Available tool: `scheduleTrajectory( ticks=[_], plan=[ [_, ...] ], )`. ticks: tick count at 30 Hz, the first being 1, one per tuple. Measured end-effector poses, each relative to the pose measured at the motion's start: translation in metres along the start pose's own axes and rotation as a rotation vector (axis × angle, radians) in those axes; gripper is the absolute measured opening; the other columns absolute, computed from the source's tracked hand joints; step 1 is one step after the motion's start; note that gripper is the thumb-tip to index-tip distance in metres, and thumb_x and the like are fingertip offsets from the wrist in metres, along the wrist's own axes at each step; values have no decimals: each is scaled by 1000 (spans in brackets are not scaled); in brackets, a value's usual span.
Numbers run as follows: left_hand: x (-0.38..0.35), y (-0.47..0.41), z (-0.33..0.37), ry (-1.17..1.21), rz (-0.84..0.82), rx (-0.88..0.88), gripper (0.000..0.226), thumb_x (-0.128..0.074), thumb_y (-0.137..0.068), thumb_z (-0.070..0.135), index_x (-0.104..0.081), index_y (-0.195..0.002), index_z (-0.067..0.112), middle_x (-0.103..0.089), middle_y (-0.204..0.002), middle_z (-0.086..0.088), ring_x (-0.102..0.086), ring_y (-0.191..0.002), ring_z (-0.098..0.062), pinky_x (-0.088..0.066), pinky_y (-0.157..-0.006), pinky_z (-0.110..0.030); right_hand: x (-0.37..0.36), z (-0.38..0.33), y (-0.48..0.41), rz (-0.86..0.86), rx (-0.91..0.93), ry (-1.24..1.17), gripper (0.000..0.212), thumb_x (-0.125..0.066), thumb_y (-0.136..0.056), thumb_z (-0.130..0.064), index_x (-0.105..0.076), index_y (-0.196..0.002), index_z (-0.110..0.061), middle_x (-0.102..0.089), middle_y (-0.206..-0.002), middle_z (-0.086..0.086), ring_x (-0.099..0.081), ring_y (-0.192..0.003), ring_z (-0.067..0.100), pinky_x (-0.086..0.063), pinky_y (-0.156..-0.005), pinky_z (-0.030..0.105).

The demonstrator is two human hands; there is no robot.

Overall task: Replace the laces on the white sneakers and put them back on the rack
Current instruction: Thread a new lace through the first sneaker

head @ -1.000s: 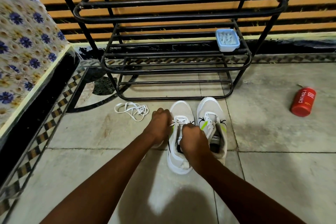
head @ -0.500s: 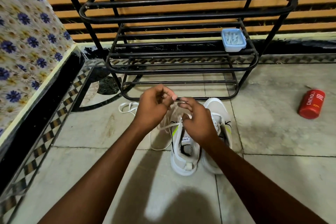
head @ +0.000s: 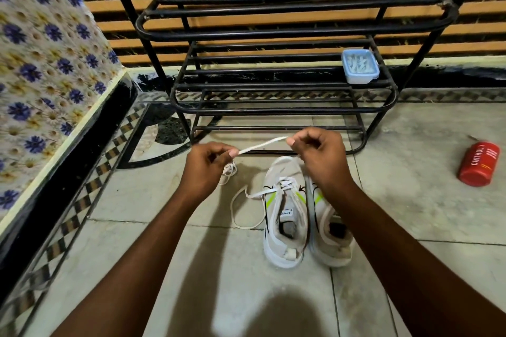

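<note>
Two white sneakers stand side by side on the floor tiles, toes toward the rack: the left sneaker (head: 284,216) and the right sneaker (head: 328,238), partly behind my right wrist. A white lace (head: 261,145) is stretched taut between my hands above the shoes. My left hand (head: 205,169) pinches one end, my right hand (head: 320,153) pinches the other. A loose lace end (head: 241,208) trails from the left sneaker's eyelets and loops on the floor. Another white lace bundle (head: 229,171) lies mostly hidden behind my left hand.
A black metal shoe rack (head: 273,33) stands just beyond the sneakers, with a small blue-lidded box (head: 360,65) on its lower shelf. A red can (head: 479,164) lies on the floor at right. A floral-tiled wall (head: 41,76) and black step border the left.
My hands rose from the left sneaker's tongue, drew apart, and now hold a lace stretched between them. A lace end now lies looped on the floor beside the shoe.
</note>
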State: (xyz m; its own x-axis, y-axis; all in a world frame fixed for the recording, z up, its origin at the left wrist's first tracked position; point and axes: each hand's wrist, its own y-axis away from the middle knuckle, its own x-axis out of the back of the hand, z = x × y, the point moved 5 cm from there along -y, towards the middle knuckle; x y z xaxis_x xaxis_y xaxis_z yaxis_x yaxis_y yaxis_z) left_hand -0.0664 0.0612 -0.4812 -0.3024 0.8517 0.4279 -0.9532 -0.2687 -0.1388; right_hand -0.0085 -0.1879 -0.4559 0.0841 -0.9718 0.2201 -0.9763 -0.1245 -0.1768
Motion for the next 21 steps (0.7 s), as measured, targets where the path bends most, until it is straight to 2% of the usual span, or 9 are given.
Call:
scheduleTrajectory(
  ticks=[3,6,7,9,11,14,17,19,21],
  plan=[
    [4,12,-41,-286,13,-2,9,-75,-93,17,-81,-90,23,-72,-84,8,-66,-80,-12,-46,-72,-28,6,8,-3,51,13,75,9,-78,-85,-24,-75,-80,-17,-71,-77,-1,-67,-76,15,-56,-76,36],
    [10,26,-73,-444,15,20,10,-73,-94,14,-80,-93,20,-73,-86,2,-65,-80,-19,-44,-71,-29,10,11,-4,104,59,173,5,-80,-83,-24,-77,-83,-20,-67,-91,3,-64,-91,15,-50,-86,28],
    [12,29,-81,-464,7,39,10,-72,-95,13,-80,-93,20,-73,-86,1,-65,-80,-20,-46,-71,-31,10,11,-4,112,69,200,4,-80,-83,-22,-77,-83,-20,-65,-93,3,-62,-92,14,-47,-86,24],
    [12,34,-93,-495,-14,68,9,-72,-95,14,-80,-93,19,-69,-89,-2,-63,-81,-22,-46,-72,-32,9,11,-3,114,83,240,5,-81,-82,-21,-76,-82,-23,-61,-94,4,-58,-91,14,-44,-83,24],
    [11,35,-96,-503,-9,97,7,-73,-94,17,-81,-94,16,-61,-91,-5,-58,-83,-22,-41,-73,-30,8,16,-3,115,74,285,7,-81,-82,-22,-76,-81,-25,-59,-90,6,-55,-85,13,-42,-77,27],
    [6,34,-91,-469,21,134,12,-72,-96,20,-78,-89,12,-63,-86,-5,-57,-79,-20,-36,-71,-29,5,25,-3,111,25,332,7,-80,-83,-22,-76,-78,-21,-58,-77,2,-55,-72,14,-40,-69,26],
    [-7,33,-79,-335,26,153,16,-72,-95,17,-70,-80,14,-64,-74,5,-57,-70,-5,-38,-66,-27,1,37,-1,68,-36,347,13,-79,-84,-21,-74,-73,-16,-58,-62,-5,-57,-63,14,-43,-63,25],
    [-20,31,-70,-262,-2,172,18,-74,-93,15,-66,-77,17,-65,-69,7,-58,-67,-8,-42,-65,-20,-2,47,0,31,-76,382,17,-78,-85,-23,-72,-70,-16,-63,-60,-3,-61,-64,16,-47,-63,26],
    [-33,30,-59,-171,-43,205,21,-75,-92,12,-65,-76,20,-63,-66,8,-57,-64,-9,-43,-66,-21,-3,57,1,7,-113,396,16,-77,-85,-24,-73,-71,-17,-66,-63,-3,-65,-67,18,-50,-66,27]
  ],
)
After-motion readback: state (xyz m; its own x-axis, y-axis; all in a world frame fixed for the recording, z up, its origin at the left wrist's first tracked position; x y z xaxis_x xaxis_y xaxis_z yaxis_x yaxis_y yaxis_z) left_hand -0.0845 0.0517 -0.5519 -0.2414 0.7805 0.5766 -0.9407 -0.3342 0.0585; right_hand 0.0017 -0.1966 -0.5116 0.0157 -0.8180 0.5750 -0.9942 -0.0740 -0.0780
